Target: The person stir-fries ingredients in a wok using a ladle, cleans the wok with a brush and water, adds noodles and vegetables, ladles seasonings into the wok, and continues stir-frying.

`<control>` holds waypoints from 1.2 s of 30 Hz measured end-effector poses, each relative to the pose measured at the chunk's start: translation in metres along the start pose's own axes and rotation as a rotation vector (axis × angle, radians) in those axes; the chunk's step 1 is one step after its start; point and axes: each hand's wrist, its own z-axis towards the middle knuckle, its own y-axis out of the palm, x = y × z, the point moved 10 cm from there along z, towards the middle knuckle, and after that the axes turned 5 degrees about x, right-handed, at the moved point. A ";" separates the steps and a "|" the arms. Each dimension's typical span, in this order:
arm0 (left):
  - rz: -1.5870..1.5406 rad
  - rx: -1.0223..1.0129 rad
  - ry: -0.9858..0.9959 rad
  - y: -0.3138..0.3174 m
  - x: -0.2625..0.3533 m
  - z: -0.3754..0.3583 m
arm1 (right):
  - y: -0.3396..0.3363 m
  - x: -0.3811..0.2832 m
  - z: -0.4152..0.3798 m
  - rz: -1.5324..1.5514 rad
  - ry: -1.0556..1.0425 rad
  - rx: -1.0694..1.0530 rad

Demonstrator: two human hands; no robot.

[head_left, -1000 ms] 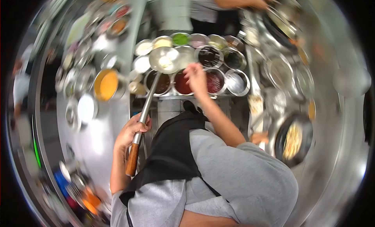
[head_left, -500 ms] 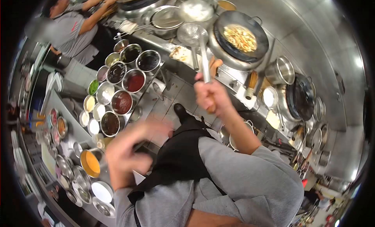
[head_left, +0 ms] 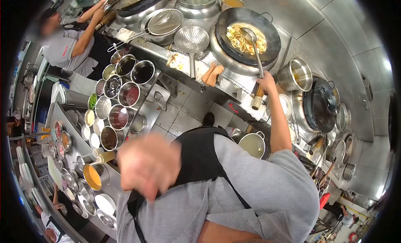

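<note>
My right hand [head_left: 266,82] is closed around the handle of a metal ladle [head_left: 256,55], with the arm stretched out toward the stove. The ladle's bowl rests in pale noodle-like food [head_left: 238,41] inside a dark wok [head_left: 270,32] on the near burner. In front of my chest is my left hand [head_left: 150,163], so smeared by motion that its fingers cannot be made out. Left of the wok, a perforated skimmer [head_left: 191,39] lies with its handle over the stove edge. Close beside that handle sits a folded tan cloth [head_left: 212,74].
Steel pots of sauces [head_left: 129,93] crowd the counter on the left, near an orange liquid in a pot [head_left: 92,177]. Right of the wok stand a steel pot [head_left: 295,74] and a second dark wok [head_left: 323,105]. A co-worker [head_left: 69,44] works at a wok, upper left.
My right hand has carried the ladle right and forward, from over the stove's front edge into the wok's food. My left hand has moved in toward my chest.
</note>
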 end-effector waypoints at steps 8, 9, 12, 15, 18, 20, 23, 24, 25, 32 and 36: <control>0.211 0.328 -1.039 -0.071 -0.244 -0.044 | -0.055 -0.013 -0.080 0.182 0.107 -0.236; 0.228 0.377 -1.067 -0.075 -0.240 -0.035 | -0.044 0.001 -0.076 0.176 0.089 -0.239; 0.361 0.539 -1.099 -0.094 -0.228 -0.032 | -0.032 0.018 -0.056 0.203 0.053 -0.184; 0.455 0.705 -1.024 -0.119 -0.216 -0.040 | -0.028 0.020 -0.047 0.478 0.223 -0.187; 0.539 0.637 -0.976 -0.140 -0.219 -0.022 | -0.018 0.015 -0.043 0.674 0.302 -0.005; 0.556 0.467 -0.865 -0.148 -0.239 0.010 | 0.007 0.011 -0.042 0.673 0.383 0.110; 0.512 0.274 -0.744 -0.156 -0.268 0.049 | 0.051 -0.012 -0.044 0.902 0.506 0.098; 0.474 0.190 -0.739 -0.155 -0.277 0.057 | 0.046 -0.031 -0.047 0.954 0.520 0.066; 0.465 0.125 -0.729 -0.158 -0.279 0.064 | 0.045 -0.033 -0.046 0.995 0.519 0.008; 0.434 -0.177 -0.625 -0.163 -0.288 0.078 | -0.008 -0.027 0.013 0.726 0.434 0.148; 0.403 -0.344 -0.508 -0.135 -0.287 0.085 | 0.017 -0.039 0.067 0.575 0.465 0.132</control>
